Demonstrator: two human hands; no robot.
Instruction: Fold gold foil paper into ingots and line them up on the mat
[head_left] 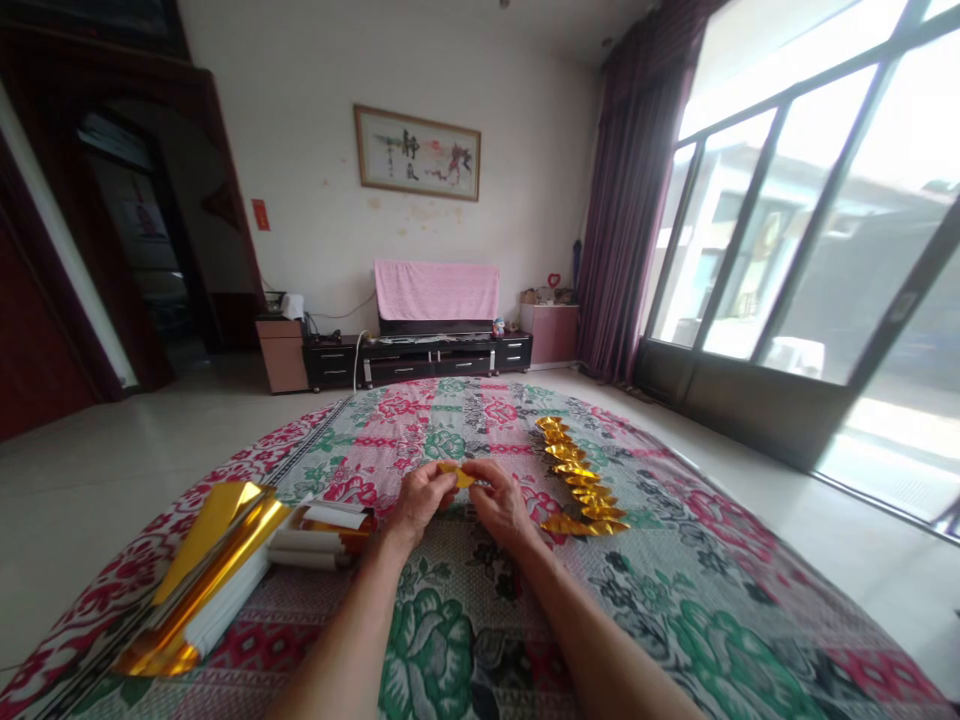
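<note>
Head view: two hands pinch a small gold piece [465,479] over a flowered cloth [652,590]

The left hand [421,500] and right hand [499,500] meet near the middle of the cloth, thumbs and fingers narrowed on opposite ends of the small gold piece between them. Ahead, cloth stretches to a curved far edge, short of a black cabinet [405,369] by the wall. A strip of cloth parts the right hand from a row of folded gold pieces [571,470], lying well inside the right edge. Room is tighter on the left, where gold sheets [206,540] lie near the edge and white-backed bundles [304,541] sit between them and the left hand. The cabinet's drawers [469,367] are shut, their contents hidden; a pink towel [437,290] hangs above it.
</note>
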